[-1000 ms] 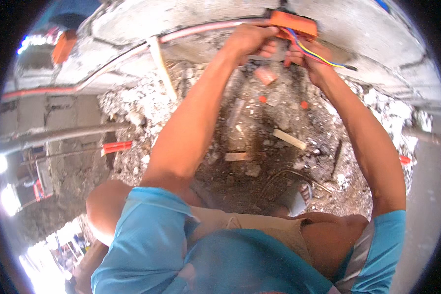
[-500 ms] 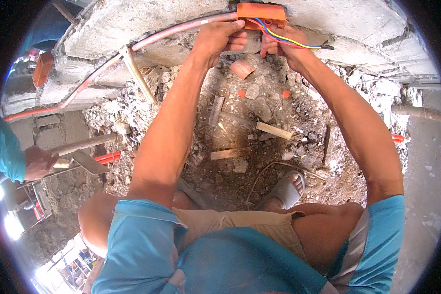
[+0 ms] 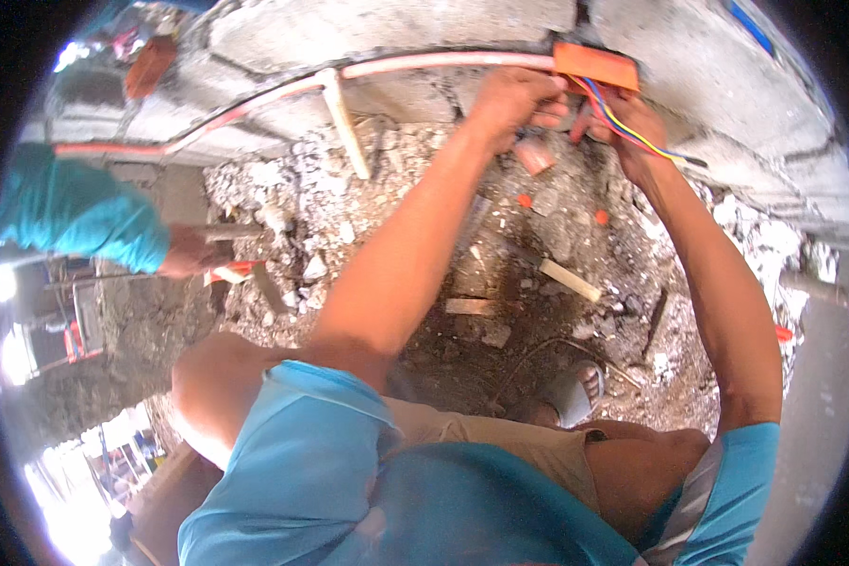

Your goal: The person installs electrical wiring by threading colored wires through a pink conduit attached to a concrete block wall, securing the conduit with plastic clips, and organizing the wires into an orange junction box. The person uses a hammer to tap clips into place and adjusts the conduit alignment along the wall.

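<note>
Beside three wires [image 3: 621, 126], at one orange box [image 3: 596, 66], two hands [image 3: 514, 106] [image 3: 643, 117] curl fingers [image 3: 549, 120], grip unclear

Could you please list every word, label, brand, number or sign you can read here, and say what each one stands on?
There are none that can be read.
The orange box, pink pipe and teal shirt show no legible lettering.
The wires are too small to tell.
The clutter at lower left is too bright and blurred to tell.
</note>
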A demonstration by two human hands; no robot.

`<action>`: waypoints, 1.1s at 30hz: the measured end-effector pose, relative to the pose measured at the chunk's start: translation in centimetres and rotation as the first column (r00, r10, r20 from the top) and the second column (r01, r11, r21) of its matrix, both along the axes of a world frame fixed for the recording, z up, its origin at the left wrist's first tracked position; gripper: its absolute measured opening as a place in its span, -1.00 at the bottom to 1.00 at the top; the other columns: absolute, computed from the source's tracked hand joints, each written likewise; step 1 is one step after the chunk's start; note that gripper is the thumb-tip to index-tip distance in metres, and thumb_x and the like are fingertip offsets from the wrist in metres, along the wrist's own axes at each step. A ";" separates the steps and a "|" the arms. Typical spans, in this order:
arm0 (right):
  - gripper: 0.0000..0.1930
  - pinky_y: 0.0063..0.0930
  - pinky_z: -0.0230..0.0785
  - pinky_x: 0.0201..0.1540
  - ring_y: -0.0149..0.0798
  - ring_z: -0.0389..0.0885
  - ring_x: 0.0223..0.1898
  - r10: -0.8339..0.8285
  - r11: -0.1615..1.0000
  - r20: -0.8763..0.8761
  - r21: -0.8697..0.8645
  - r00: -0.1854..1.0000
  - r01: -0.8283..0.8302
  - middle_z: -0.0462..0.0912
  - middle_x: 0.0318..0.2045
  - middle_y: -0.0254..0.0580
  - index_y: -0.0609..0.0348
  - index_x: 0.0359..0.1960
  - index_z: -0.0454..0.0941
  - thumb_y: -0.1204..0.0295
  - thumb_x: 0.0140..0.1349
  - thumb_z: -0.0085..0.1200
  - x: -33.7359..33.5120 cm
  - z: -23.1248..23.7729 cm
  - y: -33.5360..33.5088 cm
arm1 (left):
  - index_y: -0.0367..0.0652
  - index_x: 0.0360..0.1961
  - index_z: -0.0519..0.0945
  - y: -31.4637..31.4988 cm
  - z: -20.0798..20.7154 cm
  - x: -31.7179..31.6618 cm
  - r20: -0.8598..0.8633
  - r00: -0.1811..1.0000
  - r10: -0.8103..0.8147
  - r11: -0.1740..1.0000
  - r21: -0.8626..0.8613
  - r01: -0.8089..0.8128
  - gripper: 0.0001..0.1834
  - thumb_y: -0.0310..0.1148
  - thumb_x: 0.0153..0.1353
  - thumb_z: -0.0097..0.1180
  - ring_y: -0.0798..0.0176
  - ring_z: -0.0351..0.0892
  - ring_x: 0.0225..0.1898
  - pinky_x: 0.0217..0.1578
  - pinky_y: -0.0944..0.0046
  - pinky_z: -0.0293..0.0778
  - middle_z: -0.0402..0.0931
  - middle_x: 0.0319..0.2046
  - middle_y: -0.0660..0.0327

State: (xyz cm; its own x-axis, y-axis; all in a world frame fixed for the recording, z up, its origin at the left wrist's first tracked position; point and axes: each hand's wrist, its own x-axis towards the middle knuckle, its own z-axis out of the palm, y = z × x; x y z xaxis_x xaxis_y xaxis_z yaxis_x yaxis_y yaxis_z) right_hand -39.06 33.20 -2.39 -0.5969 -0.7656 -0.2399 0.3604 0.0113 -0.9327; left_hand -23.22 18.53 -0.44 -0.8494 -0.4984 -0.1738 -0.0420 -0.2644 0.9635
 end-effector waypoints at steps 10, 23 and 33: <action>-0.81 -0.52 0.47 -0.44 -0.27 0.69 -0.42 -0.043 0.995 -0.001 0.088 0.999 0.043 0.70 -0.39 -0.01 0.36 -0.19 0.52 0.46 0.55 -0.04 1.4 2.4 -0.2 | -0.35 -0.06 0.61 -1.4 -0.5 4.9 -0.093 0.856 0.509 0.861 0.062 -0.506 -0.69 -0.24 0.50 0.20 0.19 0.75 -0.33 -0.35 0.25 0.72 0.69 -0.26 0.07; -0.73 -0.49 0.60 -0.37 -0.26 0.68 -0.38 -0.066 0.993 0.029 0.099 0.997 0.062 0.67 -0.25 -0.12 0.27 0.03 0.47 0.27 0.64 -0.05 1.4 1.9 -0.7 | -0.29 -0.07 0.55 -9.8 -2.0 11.4 -0.275 0.594 0.756 0.654 0.278 -0.704 -0.86 -0.40 0.55 0.10 0.11 0.76 -0.29 -0.21 0.08 0.81 0.67 -0.25 0.03; -0.71 -0.45 0.70 -0.25 -0.26 0.76 -0.27 -0.031 0.992 0.030 0.121 0.999 0.027 0.69 -0.24 -0.16 0.27 0.01 0.52 0.25 0.57 0.11 -0.4 0.3 -0.1 | -0.26 -0.11 0.57 -9.3 -2.0 11.3 -0.290 0.599 0.746 0.666 0.333 -0.668 -0.86 -0.39 0.57 0.07 0.15 0.74 -0.23 -0.15 0.13 0.77 0.67 -0.25 0.07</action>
